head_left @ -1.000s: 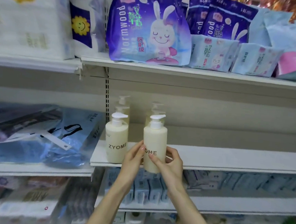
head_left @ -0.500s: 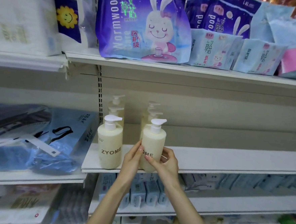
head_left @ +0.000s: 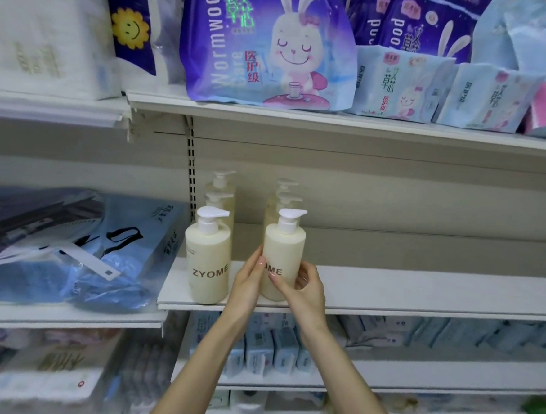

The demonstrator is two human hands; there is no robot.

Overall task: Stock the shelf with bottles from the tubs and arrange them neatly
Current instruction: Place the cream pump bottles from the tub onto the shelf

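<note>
On the cream shelf (head_left: pixel 421 291), left hand (head_left: pixel 248 281) and right hand (head_left: pixel 309 295) clasp a pump bottle (head_left: pixel 283 249); packets (head_left: pixel 270 45) above.

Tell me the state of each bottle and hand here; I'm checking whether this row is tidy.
front right bottle: upright at the front of the shelf, held by both hands, label partly covered.
front left bottle: upright on the shelf, untouched, ZYOME label facing out.
rear bottles: upright, lined up behind the front two.
left hand: holds the front right bottle's left side.
right hand: grips its right side.
</note>
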